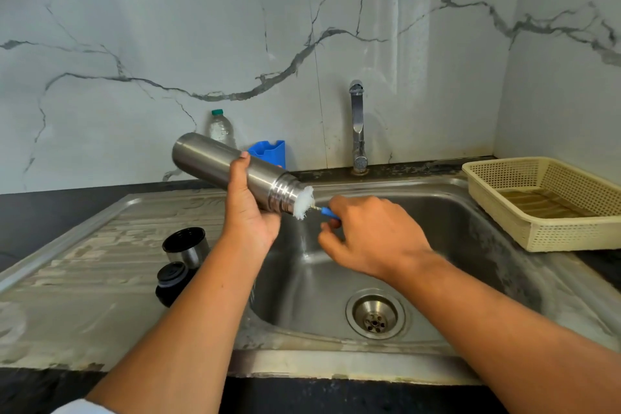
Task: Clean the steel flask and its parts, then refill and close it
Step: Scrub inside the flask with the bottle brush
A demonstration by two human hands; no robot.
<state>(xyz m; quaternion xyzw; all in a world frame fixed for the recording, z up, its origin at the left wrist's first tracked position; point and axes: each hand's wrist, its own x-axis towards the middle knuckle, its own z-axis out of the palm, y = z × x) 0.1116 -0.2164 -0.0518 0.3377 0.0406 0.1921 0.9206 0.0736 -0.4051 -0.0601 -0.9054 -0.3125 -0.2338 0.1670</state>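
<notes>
Two arms, L & R, both bare from wrist to approx. the elbow. Left hand (pixel 247 212) and right hand (pixel 373 232) uncovered too. Only clothing seen: a bit of white sleeve (pixel 84 408) near the L elbow, plain fabric, rest hidden.

The flask (pixel 215 163) is brushed steel with a dull sheen; white bristles (pixel 304 203) fill its mouth. The sink (pixel 437 245) is scuffed stainless steel, the basket (pixel 551 239) perforated cream plastic, and the wall (pixel 168 27) glossy veined marble.
</notes>
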